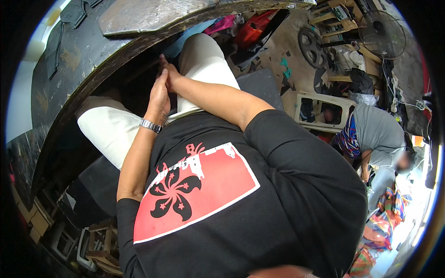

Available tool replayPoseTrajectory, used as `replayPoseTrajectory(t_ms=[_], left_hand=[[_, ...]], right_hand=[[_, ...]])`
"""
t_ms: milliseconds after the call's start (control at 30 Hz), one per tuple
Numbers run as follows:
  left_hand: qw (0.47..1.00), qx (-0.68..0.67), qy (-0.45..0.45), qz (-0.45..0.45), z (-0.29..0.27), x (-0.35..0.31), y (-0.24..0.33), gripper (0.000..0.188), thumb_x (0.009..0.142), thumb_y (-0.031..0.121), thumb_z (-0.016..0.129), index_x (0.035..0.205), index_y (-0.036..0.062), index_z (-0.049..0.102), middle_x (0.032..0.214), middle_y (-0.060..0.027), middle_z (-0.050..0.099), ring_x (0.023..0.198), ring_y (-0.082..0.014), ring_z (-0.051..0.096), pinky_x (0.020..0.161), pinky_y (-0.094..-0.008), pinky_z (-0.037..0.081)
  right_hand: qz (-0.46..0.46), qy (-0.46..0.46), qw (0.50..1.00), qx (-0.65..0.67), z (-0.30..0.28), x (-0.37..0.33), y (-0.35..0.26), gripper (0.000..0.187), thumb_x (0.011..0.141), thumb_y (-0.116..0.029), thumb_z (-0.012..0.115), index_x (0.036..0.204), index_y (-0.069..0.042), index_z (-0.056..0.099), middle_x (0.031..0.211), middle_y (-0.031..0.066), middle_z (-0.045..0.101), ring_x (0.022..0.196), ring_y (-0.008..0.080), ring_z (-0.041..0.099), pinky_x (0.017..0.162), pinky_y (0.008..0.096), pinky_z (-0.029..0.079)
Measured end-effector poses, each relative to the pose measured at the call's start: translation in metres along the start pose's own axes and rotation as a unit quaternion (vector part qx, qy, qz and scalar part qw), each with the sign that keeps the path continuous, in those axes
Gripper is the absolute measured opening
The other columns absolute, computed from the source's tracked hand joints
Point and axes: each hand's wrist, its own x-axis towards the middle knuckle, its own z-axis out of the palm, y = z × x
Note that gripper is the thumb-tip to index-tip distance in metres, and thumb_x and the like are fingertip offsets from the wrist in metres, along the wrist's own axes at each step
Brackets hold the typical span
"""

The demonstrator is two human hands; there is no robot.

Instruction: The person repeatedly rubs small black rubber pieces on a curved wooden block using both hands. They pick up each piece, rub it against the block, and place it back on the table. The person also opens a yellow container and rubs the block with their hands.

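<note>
My left hand (159, 96), with a silver wristwatch (151, 126) at its wrist, rests between my knees. Its palm lies against my right hand (172, 78), and the fingers of both look stretched out, pointing away from me. No object shows in either hand, though the space between the palms is hidden. Both hands are below the edge of a dark worktable (88, 55), over my lap in pale trousers (206, 69). On the tabletop lie a thick, worn slab (148, 16) and dark flat cut pieces (55, 48) at the far left.
At the right, a person in grey (378, 132) bends beside a pale plastic frame-like stool (320, 111). A standing fan (382, 34) is at the far right. Scraps (286, 69) litter the floor. Red and pink material (252, 30) lies beneath the table.
</note>
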Motion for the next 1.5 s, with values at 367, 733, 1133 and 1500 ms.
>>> replayPoseTrajectory(t_ms=[367,733,1133,1500], left_hand=[[0.997,-0.013,0.066,-0.034,-0.039,0.025,0.015,0.049,0.102,0.05,0.049,0.131,0.012,0.057,0.113,-0.0062,0.068,0.095,-0.0207,0.062,0.077,-0.0362,0.049],[0.989,-0.01,0.144,-0.012,-0.085,0.056,0.012,0.043,0.099,0.037,0.061,0.129,0.0063,0.057,0.115,-0.0148,0.066,0.096,-0.029,0.068,0.083,-0.0486,0.057],[0.97,0.148,0.156,0.117,-0.064,0.021,0.037,0.026,0.089,0.026,0.078,0.105,0.0056,0.075,0.08,-0.0022,0.069,0.058,-0.0068,0.048,0.053,-0.0235,0.04],[0.894,0.42,0.073,0.138,-0.051,0.023,0.002,0.054,0.1,0.039,0.047,0.119,-0.0091,0.063,0.12,-0.0306,0.064,0.12,-0.039,0.058,0.098,-0.0385,0.044]], right_hand=[[-0.037,-0.189,0.978,-0.08,-0.004,-0.001,0.014,0.015,0.098,-0.018,0.053,0.091,-0.015,0.066,0.069,0.0039,0.061,0.052,0.0147,0.054,0.043,0.0284,0.039],[-0.08,-0.181,0.949,-0.246,0.002,-0.027,0.014,0.057,0.093,0.005,0.04,0.145,-0.017,0.045,0.099,0.012,0.07,0.076,0.0211,0.07,0.063,0.0364,0.061],[-0.118,-0.173,0.928,-0.308,-0.004,-0.026,0.002,0.057,0.093,-0.005,0.05,0.149,-0.016,0.042,0.097,0.0131,0.073,0.082,0.0225,0.072,0.064,0.0337,0.054],[-0.048,-0.135,0.986,0.088,0.0,0.0,0.006,0.022,0.104,-0.029,0.052,0.121,-0.015,0.055,0.105,0.0075,0.066,0.09,0.0237,0.061,0.084,0.046,0.052]])
